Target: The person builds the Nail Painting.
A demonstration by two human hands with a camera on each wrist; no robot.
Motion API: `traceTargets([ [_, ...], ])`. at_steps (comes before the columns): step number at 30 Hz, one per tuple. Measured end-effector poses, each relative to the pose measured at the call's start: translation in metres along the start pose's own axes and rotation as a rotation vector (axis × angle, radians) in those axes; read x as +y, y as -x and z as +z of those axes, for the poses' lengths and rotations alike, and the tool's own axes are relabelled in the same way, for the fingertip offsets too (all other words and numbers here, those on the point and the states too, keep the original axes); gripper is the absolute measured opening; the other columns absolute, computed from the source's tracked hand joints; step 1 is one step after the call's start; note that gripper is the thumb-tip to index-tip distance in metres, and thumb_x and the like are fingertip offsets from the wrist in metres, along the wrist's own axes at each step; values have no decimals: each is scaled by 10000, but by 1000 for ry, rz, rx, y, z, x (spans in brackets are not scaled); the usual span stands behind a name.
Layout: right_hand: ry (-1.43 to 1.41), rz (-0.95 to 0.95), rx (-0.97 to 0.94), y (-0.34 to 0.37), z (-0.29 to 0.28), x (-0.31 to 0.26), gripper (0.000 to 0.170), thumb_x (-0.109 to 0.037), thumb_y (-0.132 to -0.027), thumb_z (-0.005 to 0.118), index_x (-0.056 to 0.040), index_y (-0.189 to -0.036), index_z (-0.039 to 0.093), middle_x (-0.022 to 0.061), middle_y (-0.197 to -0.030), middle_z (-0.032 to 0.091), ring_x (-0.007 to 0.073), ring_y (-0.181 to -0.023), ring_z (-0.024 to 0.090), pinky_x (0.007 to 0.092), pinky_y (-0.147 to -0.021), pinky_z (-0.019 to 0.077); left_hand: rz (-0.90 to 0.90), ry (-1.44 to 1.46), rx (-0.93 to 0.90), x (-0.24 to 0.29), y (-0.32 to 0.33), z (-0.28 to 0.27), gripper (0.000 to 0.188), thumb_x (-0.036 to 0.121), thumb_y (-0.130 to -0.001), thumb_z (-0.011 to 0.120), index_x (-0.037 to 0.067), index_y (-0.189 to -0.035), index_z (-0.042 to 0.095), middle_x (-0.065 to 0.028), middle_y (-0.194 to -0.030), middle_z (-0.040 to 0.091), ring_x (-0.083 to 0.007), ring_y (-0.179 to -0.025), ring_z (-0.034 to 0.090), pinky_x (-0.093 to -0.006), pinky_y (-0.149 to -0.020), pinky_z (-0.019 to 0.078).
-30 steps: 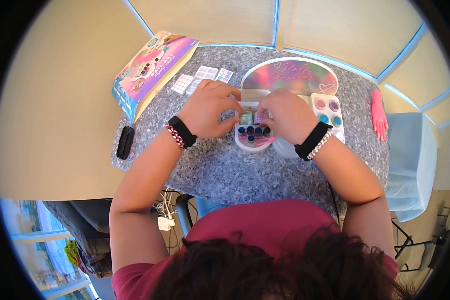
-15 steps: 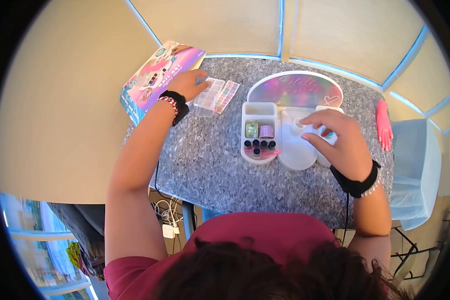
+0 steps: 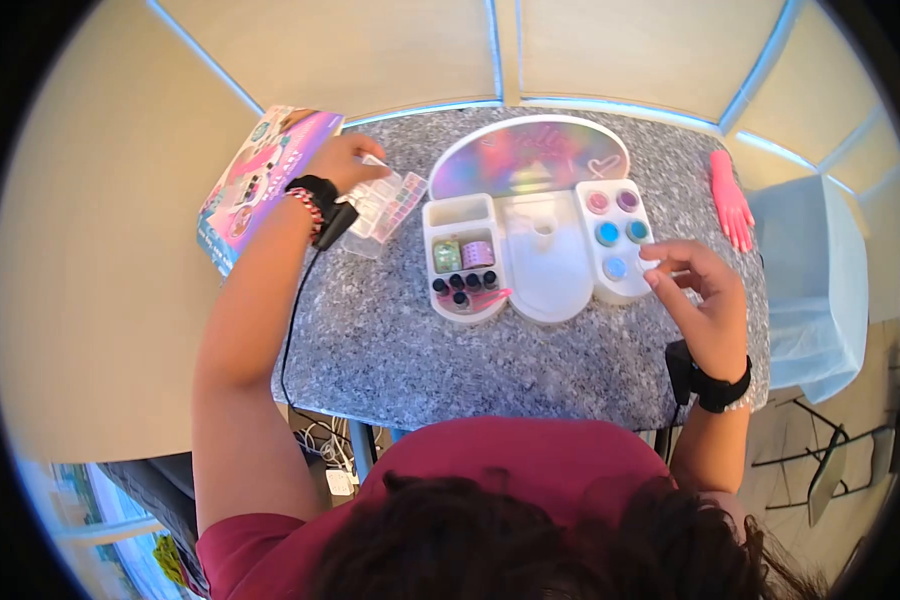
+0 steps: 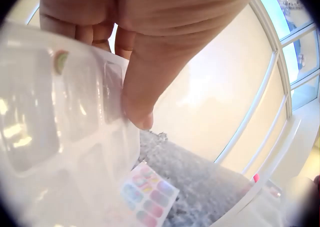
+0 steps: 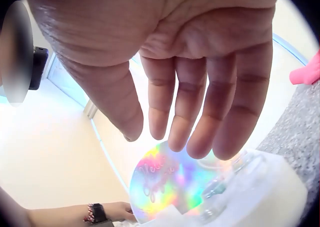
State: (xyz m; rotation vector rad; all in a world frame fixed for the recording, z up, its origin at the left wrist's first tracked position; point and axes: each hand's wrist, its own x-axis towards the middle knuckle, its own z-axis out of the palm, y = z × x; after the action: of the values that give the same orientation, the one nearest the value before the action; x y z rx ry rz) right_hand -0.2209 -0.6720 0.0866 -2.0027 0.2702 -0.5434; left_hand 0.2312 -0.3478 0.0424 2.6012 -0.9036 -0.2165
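My left hand (image 3: 342, 165) grips a clear plastic compartment tray (image 4: 30, 132) at the back left of the table. In the left wrist view the thumb lies on the tray's near side and the fingers are behind it; a small round fruit-like piece shows through one cell. A sheet of coloured nail stickers (image 3: 403, 206) lies beside the tray. My right hand (image 3: 708, 305) hovers empty with loosely bent fingers, right of a white nail-art station (image 3: 545, 295). The station carries glitter pots (image 3: 607, 233), small black-capped polish bottles (image 3: 457, 283), and a green and a purple roll (image 3: 477, 254).
A holographic panel (image 3: 530, 160) stands upright at the station's back. Behind the left hand is the nail-art box (image 3: 255, 185). A pink model hand (image 3: 732, 205) lies by the table's right edge. A pale blue covered surface (image 3: 810, 280) stands farther right.
My left hand has left the station for the tray at the back left and now grips it. My right hand has moved off the station to its right side. The rolls stay in their compartment.
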Motion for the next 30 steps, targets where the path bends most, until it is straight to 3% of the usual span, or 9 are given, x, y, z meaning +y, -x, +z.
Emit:
traceTargets([
  [4, 60, 27, 50, 4, -8, 18, 230, -63, -1003, 841, -47, -1232, 823, 62, -1218, 825, 126, -990, 736, 297, -847, 588, 87, 226, 115, 19, 18, -24, 393, 202, -935, 932, 47, -1276, 815, -130, -1228, 819, -218, -1136, 785, -368, -978, 617],
  [7, 17, 108, 68, 10, -16, 19, 238, -78, -1011, 841, -42, -1245, 817, 48, -1219, 827, 118, -988, 730, 286, -828, 586, 184, 465, 221, 26, 36, -43, 383, 98, -997, 857, 3, -1358, 775, -127, -1266, 814, -206, -1139, 785, -335, -1041, 613],
  [13, 10, 113, 125, 15, -23, 27, 247, -91, -1029, 834, -40, -1269, 808, 38, -1217, 826, 115, -991, 723, 282, -815, 587, 309, 784, 506, 107, 116, -62, 345, -23, -1035, 788, -4, -1378, 759, -91, -1268, 799, -191, -1158, 767, -338, -1046, 609],
  [17, 7, 127, 120, 17, -18, 25, 235, -89, -1032, 831, -40, -1260, 809, 37, -1217, 824, 116, -1001, 726, 287, -830, 587, 469, 805, 481, 126, 136, -27, 301, -29, -1021, 806, -10, -1320, 776, -78, -1281, 776, -174, -1171, 744, -332, -1020, 611],
  [19, -2, 135, 99, 17, -16, 26, 223, -84, -1032, 829, -40, -1249, 808, 38, -1217, 823, 118, -1010, 731, 295, -852, 586, 436, 767, 389, 135, 137, -13, 296, -22, -1008, 816, 2, -1302, 796, -91, -1252, 776, -193, -1152, 753, -337, -999, 620],
  [25, 12, 106, 95, 23, -8, 28, 219, -67, -1030, 824, -38, -1246, 804, 46, -1224, 821, 124, -1014, 735, 300, -859, 585, 446, 484, 349, 131, 117, 18, 348, 13, -983, 848, 59, -1326, 816, -97, -1205, 792, -191, -1087, 774, -336, -957, 641],
  [27, -1, 104, 93, 25, -8, 28, 223, -62, -1028, 824, -39, -1249, 804, 45, -1224, 820, 124, -1013, 734, 299, -859, 585, 402, 640, 297, 129, 110, 34, 329, -21, -993, 846, -1, -1315, 778, -87, -1273, 768, -169, -1154, 754, -330, -1010, 626],
  [29, -20, 92, 79, 25, -6, 29, 227, -58, -1026, 823, -39, -1251, 803, 45, -1224, 818, 124, -1012, 733, 298, -858, 586, 326, 642, 239, 125, 107, 37, 316, -6, -980, 870, 11, -1284, 784, -92, -1281, 776, -159, -1143, 764, -330, -1010, 640],
  [30, -19, 120, 85, 26, -7, 30, 229, -53, -1025, 820, -39, -1252, 803, 44, -1220, 816, 123, -1004, 729, 296, -854, 586, 350, 505, 302, 123, 106, 37, 369, 54, -930, 927, 63, -1275, 799, -83, -1279, 780, -194, -1152, 767, -364, -1012, 633],
])
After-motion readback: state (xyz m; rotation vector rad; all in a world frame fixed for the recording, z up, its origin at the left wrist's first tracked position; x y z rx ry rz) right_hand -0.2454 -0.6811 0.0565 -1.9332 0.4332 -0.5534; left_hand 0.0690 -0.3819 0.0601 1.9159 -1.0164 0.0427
